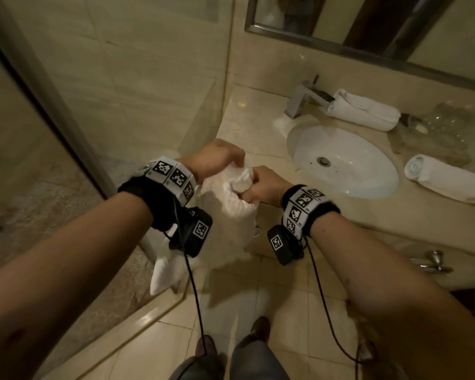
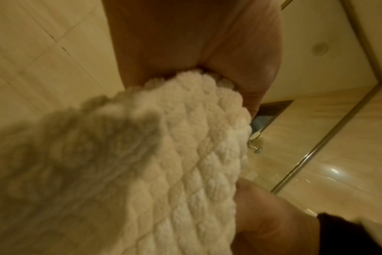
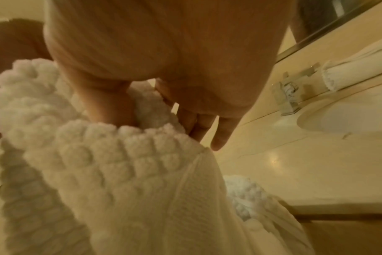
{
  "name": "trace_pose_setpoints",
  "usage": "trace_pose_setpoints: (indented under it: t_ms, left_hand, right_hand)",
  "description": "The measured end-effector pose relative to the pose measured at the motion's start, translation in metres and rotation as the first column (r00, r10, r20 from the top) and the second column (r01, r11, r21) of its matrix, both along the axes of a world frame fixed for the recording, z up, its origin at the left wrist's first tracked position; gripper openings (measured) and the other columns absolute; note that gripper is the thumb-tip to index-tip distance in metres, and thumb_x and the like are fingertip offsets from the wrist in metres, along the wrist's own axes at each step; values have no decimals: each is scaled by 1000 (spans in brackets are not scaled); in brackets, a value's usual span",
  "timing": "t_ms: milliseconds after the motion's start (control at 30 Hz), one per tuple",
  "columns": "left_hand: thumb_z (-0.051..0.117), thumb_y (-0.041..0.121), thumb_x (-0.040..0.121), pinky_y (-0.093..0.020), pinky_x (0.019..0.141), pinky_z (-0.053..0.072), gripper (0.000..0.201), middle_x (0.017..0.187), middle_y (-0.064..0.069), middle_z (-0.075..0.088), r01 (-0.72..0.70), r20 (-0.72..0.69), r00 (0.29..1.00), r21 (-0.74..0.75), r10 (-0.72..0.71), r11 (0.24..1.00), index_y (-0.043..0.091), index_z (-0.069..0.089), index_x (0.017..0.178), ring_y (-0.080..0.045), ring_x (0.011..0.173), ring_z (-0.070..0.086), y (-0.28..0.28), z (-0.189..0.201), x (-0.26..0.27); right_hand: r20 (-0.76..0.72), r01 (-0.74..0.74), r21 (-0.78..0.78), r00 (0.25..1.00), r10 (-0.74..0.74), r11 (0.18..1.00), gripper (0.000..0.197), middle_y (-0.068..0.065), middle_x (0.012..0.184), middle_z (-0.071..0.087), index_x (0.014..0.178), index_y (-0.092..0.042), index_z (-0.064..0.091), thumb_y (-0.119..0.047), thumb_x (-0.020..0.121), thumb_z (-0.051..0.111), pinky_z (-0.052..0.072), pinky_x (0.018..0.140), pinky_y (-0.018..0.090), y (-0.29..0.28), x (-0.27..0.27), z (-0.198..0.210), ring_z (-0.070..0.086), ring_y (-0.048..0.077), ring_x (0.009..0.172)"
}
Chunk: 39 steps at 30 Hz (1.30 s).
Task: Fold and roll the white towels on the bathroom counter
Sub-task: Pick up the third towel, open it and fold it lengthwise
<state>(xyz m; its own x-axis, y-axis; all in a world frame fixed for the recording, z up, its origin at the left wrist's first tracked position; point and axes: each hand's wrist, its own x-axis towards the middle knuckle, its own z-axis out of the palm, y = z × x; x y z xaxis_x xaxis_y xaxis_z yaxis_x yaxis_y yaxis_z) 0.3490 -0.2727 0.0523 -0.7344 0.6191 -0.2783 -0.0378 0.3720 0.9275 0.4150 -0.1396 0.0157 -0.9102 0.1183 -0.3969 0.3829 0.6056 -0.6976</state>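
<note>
A white waffle-textured towel (image 1: 225, 215) hangs bunched from both hands, over the left front edge of the beige counter (image 1: 258, 124) and down toward the floor. My left hand (image 1: 217, 160) grips its upper edge, the cloth pinched at the base of my thumb (image 2: 185, 120). My right hand (image 1: 258, 185) holds the adjoining edge close beside it, thumb and forefinger pinching the towel (image 3: 131, 163) while its other fingers (image 3: 218, 136) point loosely down. One rolled white towel (image 1: 362, 111) lies behind the faucet, another (image 1: 444, 176) lies right of the sink.
A white oval sink (image 1: 343, 160) with a chrome faucet (image 1: 305, 97) is set in the counter. Clear glassware (image 1: 439, 127) stands at the back right. A glass shower wall (image 1: 93, 133) rises on the left, a framed mirror (image 1: 368, 31) above. A drawer handle (image 1: 433, 261) juts below the counter.
</note>
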Motion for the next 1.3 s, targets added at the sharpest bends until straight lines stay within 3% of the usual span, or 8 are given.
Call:
trace_pose_setpoints:
  t_ms: [167, 333, 500, 633, 867, 1033, 1100, 1300]
  left_hand:
    - [55, 25, 62, -26, 57, 39, 12, 59, 2, 57, -104, 17, 995, 98, 103, 990, 14, 57, 58, -18, 58, 49, -7, 12, 12]
    - [52, 14, 85, -24, 53, 37, 25, 49, 6, 55, -117, 13, 993, 83, 116, 990, 14, 58, 60, -13, 49, 49, -7, 30, 19]
    - [75, 29, 62, -35, 81, 47, 45, 99, -7, 65, 254, -74, 959, -209, -274, 944, 14, 61, 103, -24, 92, 61, -6, 44, 29]
    - [79, 33, 74, -25, 71, 39, 40, 92, -3, 61, 276, -293, 815, -561, -499, 781, 10, 64, 103, -16, 83, 55, 2, 37, 36]
    - [78, 11, 75, -18, 58, 40, 13, 68, 1, 60, 349, -360, 819, -305, -447, 886, 5, 69, 82, 1, 55, 51, 7, 31, 34]
    - [69, -16, 69, -20, 63, 48, 22, 60, 7, 65, 303, -267, 905, -139, -330, 943, 6, 67, 70, -1, 55, 58, -5, 25, 19]
    - [68, -15, 62, -17, 61, 49, 22, 55, 11, 65, 184, -217, 960, 14, -177, 983, 6, 66, 69, -2, 56, 61, -11, 24, 15]
    - [53, -15, 51, -30, 63, 58, 31, 67, -7, 72, 5, 134, 989, 430, -69, 903, 8, 72, 60, -22, 65, 69, -13, 39, 4]
  right_hand:
    - [77, -22, 72, 997, 17, 997, 39, 10, 97, 65, 93, -8, 64, -12, 55, 69, 49, 81, 34, 3, 21, 3, 58, 24, 92]
    - [-173, 194, 102, 969, -174, 976, 14, 8, 67, 58, 58, -6, 57, -4, 68, 67, 43, 61, 28, 9, 24, 22, 55, 21, 71]
    - [-431, 139, -76, 888, -158, 987, 31, -8, 57, 53, 54, -22, 53, -10, 71, 77, 39, 53, 19, 0, 28, 50, 49, 4, 54]
    - [-453, 112, -14, 885, -106, 994, 17, -3, 59, 48, 58, -15, 51, -22, 52, 65, 34, 56, 24, 3, 33, 44, 43, 11, 61]
    - [29, 270, -363, 960, -279, 892, 66, 11, 114, 64, 119, -11, 61, -30, 55, 71, 47, 92, 42, 20, 45, 28, 58, 24, 107]
    - [315, 231, -251, 938, -146, 940, 19, 10, 75, 50, 74, -5, 57, -6, 56, 62, 36, 61, 26, 28, 68, -1, 45, 23, 69]
    - [386, -21, -45, 922, 37, 999, 28, 9, 92, 58, 96, -5, 65, -7, 70, 72, 39, 71, 29, 33, 75, -16, 49, 22, 82]
    - [119, 18, -165, 993, 1, 986, 36, -9, 103, 66, 114, -24, 59, -15, 83, 73, 48, 92, 29, 20, 80, -30, 60, 12, 99]
